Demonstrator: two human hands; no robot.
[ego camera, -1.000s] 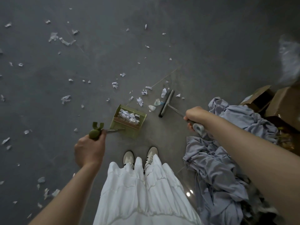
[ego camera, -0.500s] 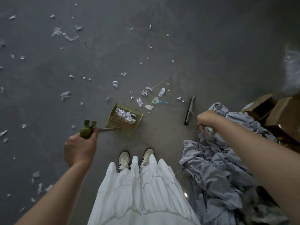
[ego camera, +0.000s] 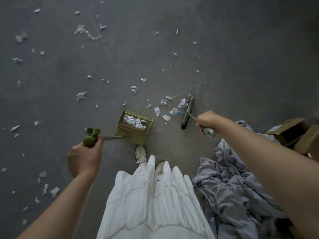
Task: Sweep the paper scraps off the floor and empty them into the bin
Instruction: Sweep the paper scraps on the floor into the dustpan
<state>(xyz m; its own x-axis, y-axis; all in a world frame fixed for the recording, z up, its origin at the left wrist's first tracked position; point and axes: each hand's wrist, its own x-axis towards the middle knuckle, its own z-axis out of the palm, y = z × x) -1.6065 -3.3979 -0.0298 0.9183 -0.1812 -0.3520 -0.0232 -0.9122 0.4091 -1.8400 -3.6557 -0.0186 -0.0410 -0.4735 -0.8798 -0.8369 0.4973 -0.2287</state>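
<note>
Looking straight down on a grey floor (ego camera: 224,49) from head height. Left hand (ego camera: 84,158) has fingers wrapped round the green grip of a long-handled dustpan (ego camera: 134,126); the thin shaft runs from the fist to the pan, which sits on the floor just ahead of the left shoe (ego camera: 141,153). Pan is olive green and box-shaped, with white paper scraps heaped inside. Right hand (ego camera: 208,120) is curled round the grey handle of a broom (ego camera: 187,112); its narrow dark head lies on the floor, angled, well to the right of the pan. Between broom head and pan lies a loose cluster of paper scraps (ego camera: 157,111), the nearest just beside the head, one with a blue mark. More scraps are scattered widely across the floor to the upper left and along the left edge. A white pleated skirt (ego camera: 151,200) fills the lower centre. Crumpled grey cloth (ego camera: 229,187) is heaped at lower right, touching the skirt's edge. Brown cardboard boxes (ego camera: 296,133) sit at the right edge, partly hidden by the right forearm; contents possibly paper, too dim to tell.
</note>
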